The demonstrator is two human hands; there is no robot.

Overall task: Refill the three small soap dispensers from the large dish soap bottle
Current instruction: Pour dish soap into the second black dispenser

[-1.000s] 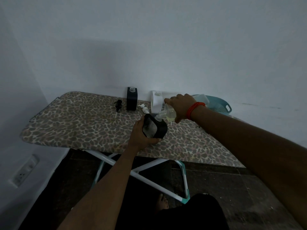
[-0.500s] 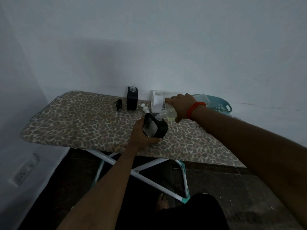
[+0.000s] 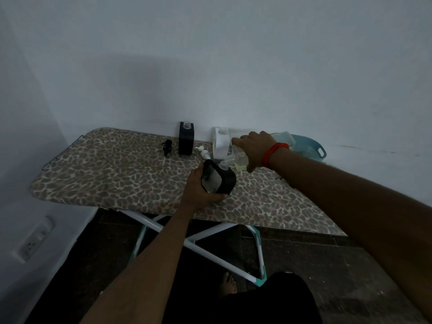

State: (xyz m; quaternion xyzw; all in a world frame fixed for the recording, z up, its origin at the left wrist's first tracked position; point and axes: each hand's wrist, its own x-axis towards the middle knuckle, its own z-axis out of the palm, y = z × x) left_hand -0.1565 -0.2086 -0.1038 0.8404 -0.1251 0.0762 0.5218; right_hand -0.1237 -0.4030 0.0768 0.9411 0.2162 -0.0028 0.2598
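**Soap poured from the large bottle into a tilted black dispenser**

We look down along two bare arms to an ironing board (image 3: 117,174) with a leopard-print cover, which serves as the work table.

The left hand (image 3: 198,190) grips a black dispenser (image 3: 221,178) near the front edge of the board, its fingers curled under and around the body. It holds the dispenser leaning to the right, and we judge this is so that the open mouth meets the spout. The right hand (image 3: 254,148), a red band (image 3: 272,153) on its wrist, is wrapped over the large soap bottle (image 3: 238,157), fingers clamped on its shoulder. The bottle lies tipped to the left with its neck down at the dispenser's mouth. Pale yellow-green soap pools in the lower side. We cannot tell whether soap is flowing.

We count three small dispensers. One is in the left hand. A second black dispenser (image 3: 186,141) and a white dispenser (image 3: 221,143) stand upright at the far edge, both with open necks, probably waiting uncapped for their turn. There is one large bottle.

The pumps lie on the cover near those two, out of the pouring path: one black pump (image 3: 166,147) and what look like two white pumps (image 3: 203,152). One teal basket (image 3: 311,146) sits at the far right.
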